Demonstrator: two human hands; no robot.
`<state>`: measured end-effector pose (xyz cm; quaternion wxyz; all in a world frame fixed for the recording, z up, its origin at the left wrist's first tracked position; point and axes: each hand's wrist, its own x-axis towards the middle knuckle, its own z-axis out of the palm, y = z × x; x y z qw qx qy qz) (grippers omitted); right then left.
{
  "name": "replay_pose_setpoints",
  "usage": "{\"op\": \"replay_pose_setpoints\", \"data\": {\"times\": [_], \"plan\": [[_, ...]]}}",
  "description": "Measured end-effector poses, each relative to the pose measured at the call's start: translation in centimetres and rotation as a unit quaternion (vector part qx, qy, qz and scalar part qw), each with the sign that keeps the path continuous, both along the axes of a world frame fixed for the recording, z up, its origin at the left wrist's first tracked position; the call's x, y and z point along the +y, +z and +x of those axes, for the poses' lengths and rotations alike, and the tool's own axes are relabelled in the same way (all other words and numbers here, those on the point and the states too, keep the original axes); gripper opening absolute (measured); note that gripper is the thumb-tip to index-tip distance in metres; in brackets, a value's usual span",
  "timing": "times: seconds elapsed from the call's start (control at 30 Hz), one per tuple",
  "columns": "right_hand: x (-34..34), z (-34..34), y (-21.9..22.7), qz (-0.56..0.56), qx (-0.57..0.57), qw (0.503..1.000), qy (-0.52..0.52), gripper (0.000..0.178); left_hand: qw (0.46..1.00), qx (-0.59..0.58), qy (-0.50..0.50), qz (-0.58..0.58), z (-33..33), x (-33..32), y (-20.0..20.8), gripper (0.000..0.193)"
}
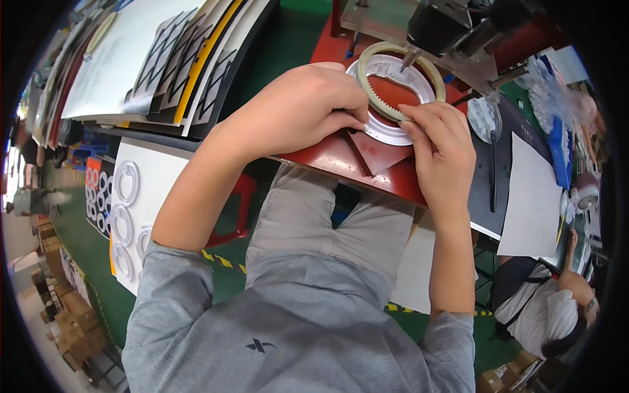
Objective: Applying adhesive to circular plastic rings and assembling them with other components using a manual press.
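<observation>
A cream ring with inner teeth [437, 82] tilts over a white plastic ring [388, 135], which lies on a red machine base [314, 156]. My right hand [442, 141] pinches the lower right edge of the toothed ring between thumb and fingers. At the left side of the rings, my left hand [314, 105] is closed, thumb and forefinger at the white ring's rim. Its other fingers are curled and partly hidden. Above the rings stands the machine's head with a black motor [439, 29] and a thin metal tip pointing into the ring opening.
Stacked sheets and boards [151, 72] rise at the left. Below them, a white board [145, 177] carries several white rings. To the right are a clear bag of small parts [483, 120], a dark stick-like tool [494, 173], a white sheet [529, 203] and a blue bin [561, 154]. Another person [544, 304] sits at far right.
</observation>
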<state>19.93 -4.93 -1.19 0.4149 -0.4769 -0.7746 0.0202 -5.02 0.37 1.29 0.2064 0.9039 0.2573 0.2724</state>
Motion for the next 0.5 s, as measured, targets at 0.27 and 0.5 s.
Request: {"op": "replay_pose_setpoints", "data": {"times": [0.27, 0.5], "plan": [[0.0, 0.1, 0.3, -0.004, -0.029, 0.999, 0.014, 0.021, 0.984, 0.009, 0.082, 0.158, -0.3, -3.8, -1.5, 0.03], [-0.3, -0.4, 0.9, 0.021, -0.069, 0.997, 0.008, 0.024, 0.984, -0.063, 0.117, 0.118, 0.3, -4.3, -3.0, 0.029]]}}
